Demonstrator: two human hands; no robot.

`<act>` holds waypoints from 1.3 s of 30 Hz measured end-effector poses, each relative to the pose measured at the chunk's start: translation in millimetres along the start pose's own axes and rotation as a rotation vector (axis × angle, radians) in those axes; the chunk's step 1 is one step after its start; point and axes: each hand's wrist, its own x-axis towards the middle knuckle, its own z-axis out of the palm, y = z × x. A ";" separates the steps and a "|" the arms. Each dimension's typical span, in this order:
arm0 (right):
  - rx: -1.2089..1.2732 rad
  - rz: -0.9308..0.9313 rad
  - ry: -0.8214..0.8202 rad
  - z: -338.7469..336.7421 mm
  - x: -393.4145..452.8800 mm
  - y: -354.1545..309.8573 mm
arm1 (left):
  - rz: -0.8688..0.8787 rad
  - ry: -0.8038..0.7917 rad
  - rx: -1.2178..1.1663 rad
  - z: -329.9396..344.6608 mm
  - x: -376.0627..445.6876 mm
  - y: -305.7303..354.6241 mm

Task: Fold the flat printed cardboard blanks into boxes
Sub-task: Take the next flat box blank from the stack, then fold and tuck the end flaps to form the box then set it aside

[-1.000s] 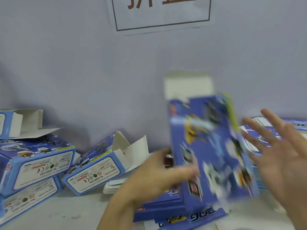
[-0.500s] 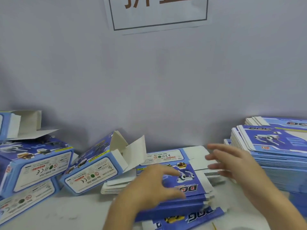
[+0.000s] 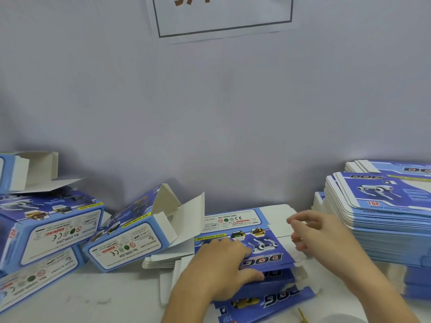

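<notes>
Near the front edge of the tabletop (image 3: 116, 297), the left hand (image 3: 224, 264) lies spread on the top flat blank (image 3: 247, 248), probably to steady it. The right hand (image 3: 319, 236), loosely curled, holds nothing beside its white flap. Folded boxes (image 3: 130, 231) lie far left.

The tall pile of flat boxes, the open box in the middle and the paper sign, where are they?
tall pile of flat blanks (image 3: 382, 201), head view, top sheet.
open box (image 3: 130, 243), head view, white label side.
paper sign (image 3: 224, 17), head view, white middle.
</notes>
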 end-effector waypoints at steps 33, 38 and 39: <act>0.752 -0.289 0.007 -50.4 -31.3 -40.2 | 0.088 0.947 -0.859 -45.1 -18.2 21.8; 0.751 -0.385 -0.149 -47.0 -39.4 -39.1 | 0.105 0.787 -1.228 -49.1 -25.6 18.8; 0.753 -0.383 -0.125 -43.6 -39.2 -40.5 | 0.145 0.783 -1.226 -48.2 -25.0 19.1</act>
